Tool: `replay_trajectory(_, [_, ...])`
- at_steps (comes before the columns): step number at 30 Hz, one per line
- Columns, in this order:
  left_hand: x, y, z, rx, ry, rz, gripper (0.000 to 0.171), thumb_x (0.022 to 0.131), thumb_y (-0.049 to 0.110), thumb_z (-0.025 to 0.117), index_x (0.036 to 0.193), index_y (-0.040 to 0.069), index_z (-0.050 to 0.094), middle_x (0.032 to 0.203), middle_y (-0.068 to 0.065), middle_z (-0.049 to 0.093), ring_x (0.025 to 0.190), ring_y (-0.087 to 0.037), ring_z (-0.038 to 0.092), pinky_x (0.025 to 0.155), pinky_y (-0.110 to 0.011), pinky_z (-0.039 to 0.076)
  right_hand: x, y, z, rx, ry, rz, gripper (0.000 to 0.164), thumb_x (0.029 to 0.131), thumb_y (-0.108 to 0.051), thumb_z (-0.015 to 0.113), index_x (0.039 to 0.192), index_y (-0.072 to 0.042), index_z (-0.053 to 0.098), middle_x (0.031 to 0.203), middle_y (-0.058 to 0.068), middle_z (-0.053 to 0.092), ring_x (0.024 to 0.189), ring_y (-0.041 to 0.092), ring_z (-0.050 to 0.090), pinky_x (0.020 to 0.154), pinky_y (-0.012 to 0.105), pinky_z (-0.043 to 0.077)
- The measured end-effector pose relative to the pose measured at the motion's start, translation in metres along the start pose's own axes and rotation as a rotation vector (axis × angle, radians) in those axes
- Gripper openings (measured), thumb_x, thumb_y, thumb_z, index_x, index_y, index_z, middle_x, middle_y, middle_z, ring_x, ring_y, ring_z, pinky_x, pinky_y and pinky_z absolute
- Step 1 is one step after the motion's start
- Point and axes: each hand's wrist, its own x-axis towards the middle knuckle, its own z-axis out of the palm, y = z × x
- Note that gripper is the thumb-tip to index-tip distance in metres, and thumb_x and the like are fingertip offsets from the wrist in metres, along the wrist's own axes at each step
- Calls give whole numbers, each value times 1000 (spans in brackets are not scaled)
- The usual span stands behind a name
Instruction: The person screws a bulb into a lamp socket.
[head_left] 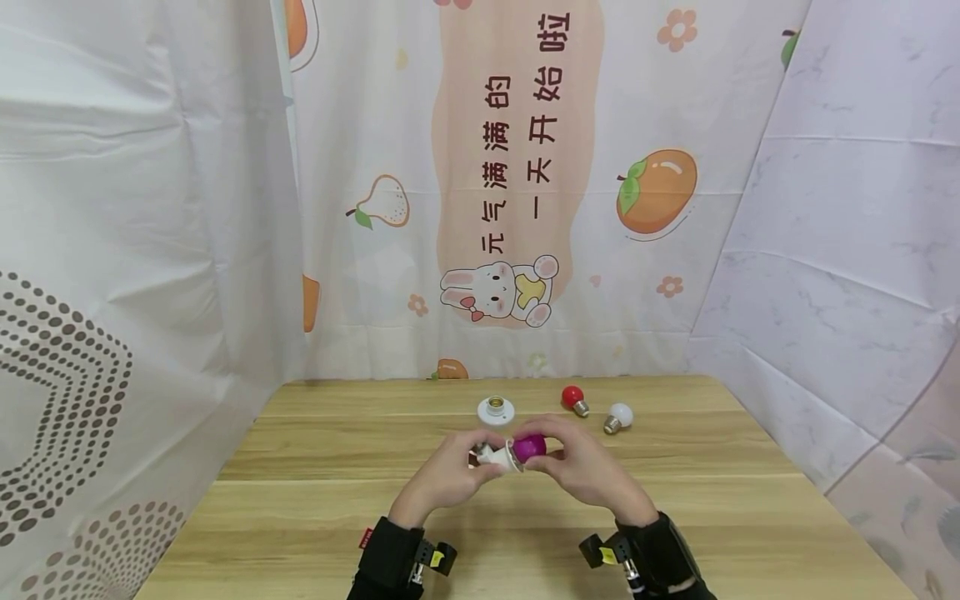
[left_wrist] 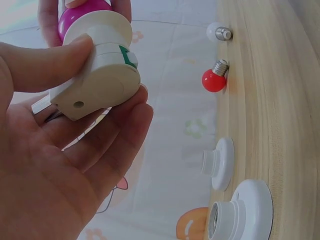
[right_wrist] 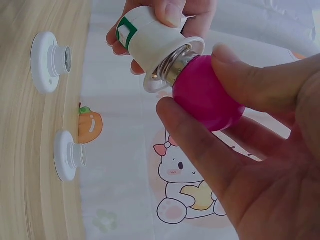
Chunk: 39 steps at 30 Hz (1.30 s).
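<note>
My left hand (head_left: 452, 471) grips a white plug-in lamp holder (left_wrist: 107, 70) with thumb and fingers. The holder carries a green-framed switch (right_wrist: 126, 33), and flat metal prongs (left_wrist: 42, 103) show at its back in the left wrist view. With thumb and fingertips, my right hand (head_left: 581, 462) pinches a purple round light bulb (right_wrist: 205, 95). The bulb's silver screw base (right_wrist: 177, 67) sits at the mouth of the holder, partly inside and slightly tilted, with some thread showing. Both hands are held up over the table, close together.
On the wooden table (head_left: 337, 517) lie a red bulb (head_left: 572, 397) and a white bulb (head_left: 620, 414) at the back right. Two round white lamp sockets, a nearer one (left_wrist: 250, 212) and a farther one (left_wrist: 223, 164), stand beyond the hands. A printed curtain (head_left: 360, 292) hangs behind.
</note>
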Motion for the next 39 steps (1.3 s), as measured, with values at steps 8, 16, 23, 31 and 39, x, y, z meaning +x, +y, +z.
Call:
replay_trajectory(8, [0,-1,0,14,-8,12,27,100,14,66,125,5,67,112,0,68,95,-11,61,85,-29,52,0,0,1,-8,-10,2,32,90,2,74,120,-9,70,130,13,63,117,34,59,83,34,59])
replay_trajectory(16, [-1,0,-1,13,-13,24,26,100,12,64,125,5,67,118,-4,68,97,-11,60,85,-29,50,0,1,0,34,-23,-20,34,88,8,72,118,-9,71,128,12,64,116,32,60,85,33,58])
replay_trajectory(23, [-1,1,-1,1,-21,19,27,101,12,63,127,5,66,121,-5,68,100,-13,60,86,-29,50,-1,0,-1,37,-29,-28,34,88,8,72,117,-11,70,127,7,63,117,32,60,87,34,58])
replay_trajectory(31, [-2,0,-3,-43,-20,-2,26,102,12,60,127,6,67,122,-4,67,105,-16,61,88,-31,51,0,1,-2,76,-50,-63,36,88,11,71,115,-12,68,127,8,61,118,31,59,91,36,56])
replay_trajectory(39, [-3,0,-4,-51,-21,4,26,102,12,60,126,6,67,122,-5,67,105,-17,61,87,-31,51,-1,2,-3,73,-52,-51,33,91,6,71,119,-10,67,128,9,61,117,31,59,89,34,57])
